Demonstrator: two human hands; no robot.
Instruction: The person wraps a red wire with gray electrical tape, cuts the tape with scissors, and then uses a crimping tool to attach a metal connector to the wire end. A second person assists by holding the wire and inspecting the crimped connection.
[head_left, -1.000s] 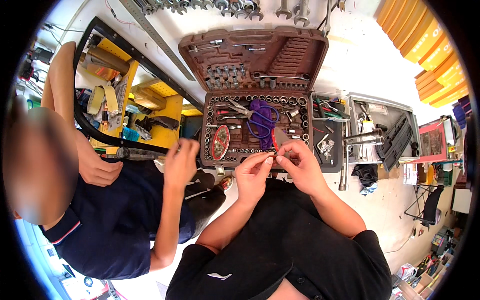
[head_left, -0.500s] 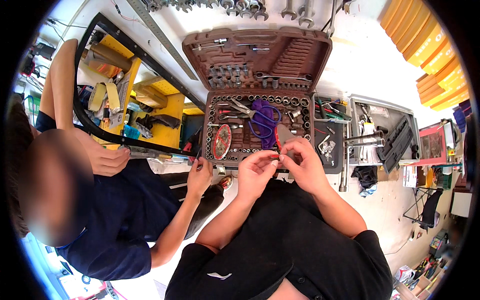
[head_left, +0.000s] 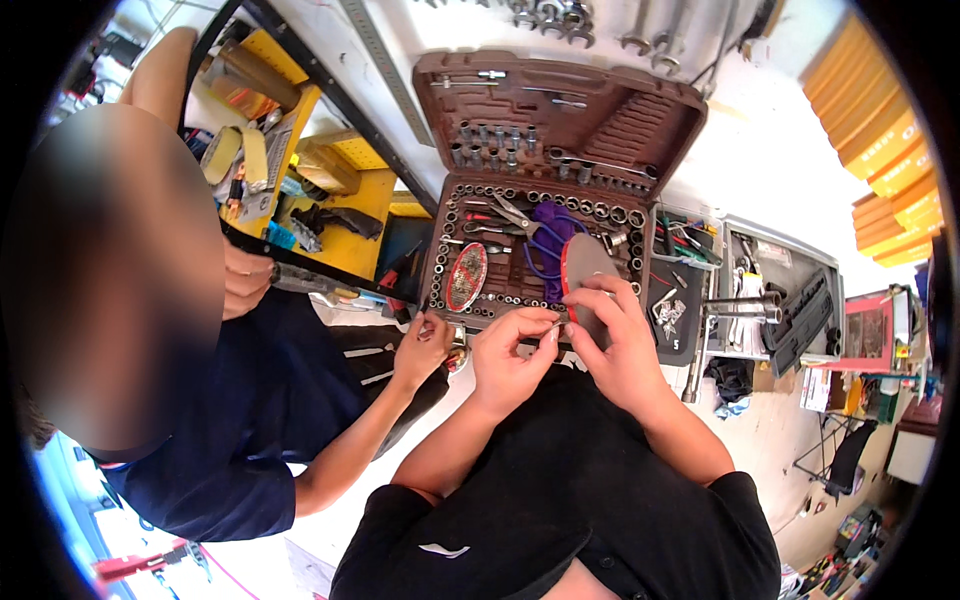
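Observation:
My right hand [head_left: 618, 345] holds a flat grey oval piece [head_left: 590, 262] with a red edge, upright above the front of the tool case. Thumb and fingers of my left hand [head_left: 508, 362] pinch together at the oval's lower end; what lies between them is too small to make out. A second red-rimmed oval [head_left: 467, 276], with a mottled face, lies on the left of the open brown socket case [head_left: 490, 322]. Scissors [head_left: 545, 240] with blue handles rest on a purple cloth [head_left: 552, 218] behind the held oval, partly hidden by it.
At my left a co-worker's hand [head_left: 422, 350] is by the case's front left corner. A yellow shelf [head_left: 350, 240] with a black frame stands behind. To the right are a small tool bin [head_left: 690, 238], a grey drawer tray [head_left: 790, 250] and metal pipes [head_left: 740, 308]. Wrenches [head_left: 550, 20] hang above.
The grey oval now shows more of its face and stands higher over the case. The co-worker has leaned in, one hand coming closer to the case. The whole view has shifted slightly.

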